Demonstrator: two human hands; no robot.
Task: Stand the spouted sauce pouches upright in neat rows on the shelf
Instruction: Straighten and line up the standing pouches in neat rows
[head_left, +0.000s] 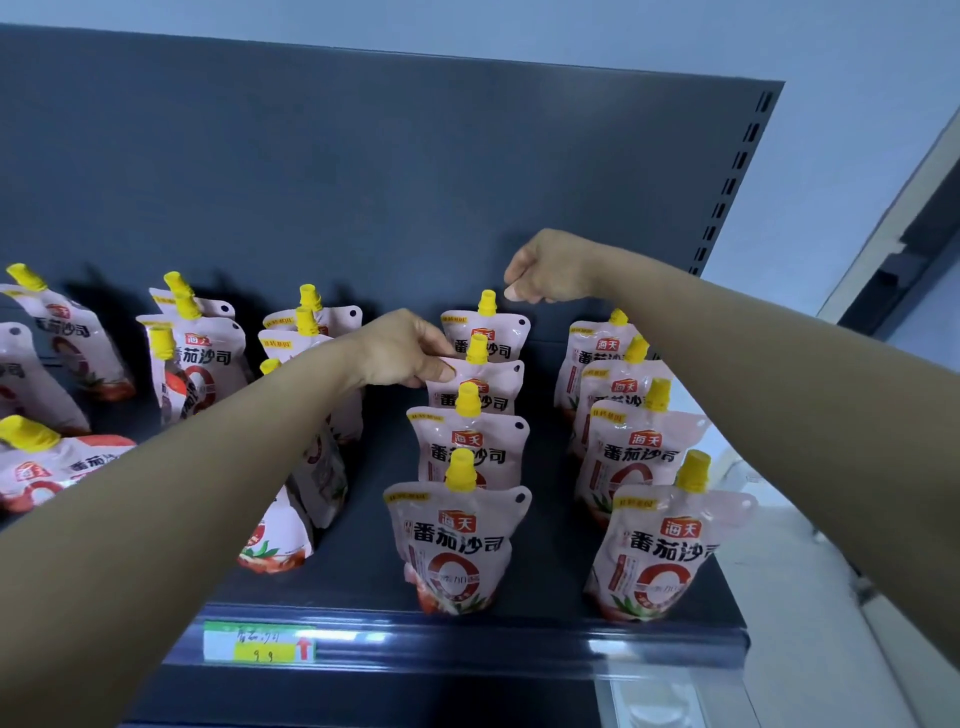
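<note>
A dark shelf (545, 587) with a dark back panel (363, 156) carries pink, yellow-capped sauce pouches in rows. In the middle row (457, 545), the left hand (410, 348) pinches the upper left corner of the second pouch from the back (485, 389), while the right hand (545, 270), fingers curled and holding nothing, hovers just beside the cap of the rearmost pouch (488, 332). An upright right row (649, 551) stands nearby, leaning pouches (202, 358) stand on the left, and a price label (260, 642) sits on the front rail.
</note>
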